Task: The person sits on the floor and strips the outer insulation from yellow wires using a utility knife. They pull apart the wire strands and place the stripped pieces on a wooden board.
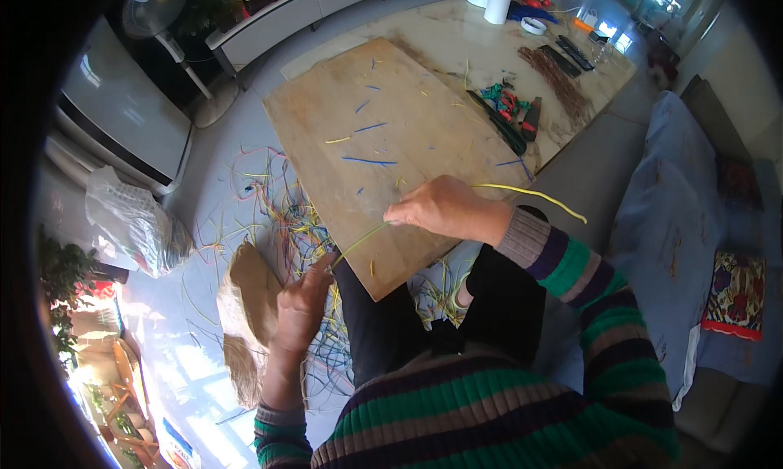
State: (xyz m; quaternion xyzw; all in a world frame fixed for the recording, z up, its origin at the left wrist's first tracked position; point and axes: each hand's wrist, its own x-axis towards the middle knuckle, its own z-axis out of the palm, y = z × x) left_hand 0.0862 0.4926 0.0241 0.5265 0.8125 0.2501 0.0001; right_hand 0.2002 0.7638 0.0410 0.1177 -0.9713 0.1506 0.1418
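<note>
A thin yellow-green wire (362,239) runs taut between my two hands, over the near left edge of a wooden board (422,114). My left hand (301,304) pinches its lower end beyond the board's edge. Over the board's near part, my right hand (441,207) grips the wire between thumb and fingers. A thicker yellow length (538,194) sticks out behind the right hand; whether it is the same wire is hidden. Short blue insulation pieces (370,160) and yellow scraps (337,140) lie scattered on the board.
The board rests partly on a marble-look table (422,25). A black-handled tool (501,126), a red-and-grey utility knife (531,119) and a copper wire bundle (553,80) lie to the right. Tangled wires (300,224) cover the floor beside a brown sack (248,298).
</note>
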